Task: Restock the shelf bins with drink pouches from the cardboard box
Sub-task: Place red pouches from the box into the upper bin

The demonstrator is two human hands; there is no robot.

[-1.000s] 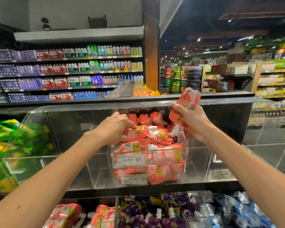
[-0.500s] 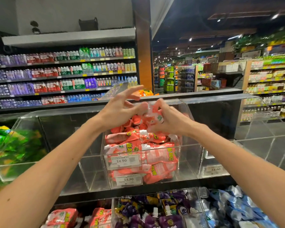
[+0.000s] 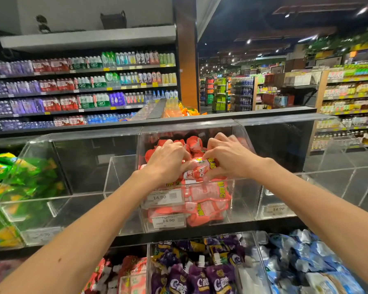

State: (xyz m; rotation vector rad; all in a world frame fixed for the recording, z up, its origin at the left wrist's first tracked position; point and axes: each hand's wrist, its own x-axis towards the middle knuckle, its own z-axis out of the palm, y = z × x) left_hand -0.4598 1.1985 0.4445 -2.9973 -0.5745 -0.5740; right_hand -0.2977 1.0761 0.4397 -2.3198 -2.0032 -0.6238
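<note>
A red pouch (image 3: pixel 200 169) lies on top of the pile in the centre bin (image 3: pixel 242 200) and is held from both sides. The left hand (image 3: pixel 168 162) curls its fingers over the pouch's left end and the right hand (image 3: pixel 229 160) pinches its right end, both hands just behind the bin's front lip. The pile reaches that lip, so open room lies only above it and toward the far wall. The centre bin shares its acrylic side walls with the left bin (image 3: pixel 51 198) and the right bin (image 3: pixel 327 187), and the dark back panel shows through both. Farther left, a fourth bin holds green pouches (image 3: pixel 13 177). Three price tags (image 3: pixel 160 197) read "14.90": two stacked on the centre bin's front and one on the right bin. A fourth tag on the left bin is too blurred to read. The yellow lettering on the red pouches cannot be made out. On the near, lower row sit three groups: more red pouches (image 3: pixel 134 272), purple pouches (image 3: pixel 200 276) with white script, and blue pouches (image 3: pixel 306 262). Each pile holds too many to count. Far shelves (image 3: pixel 83 81) carry four rows of bottles.
</note>
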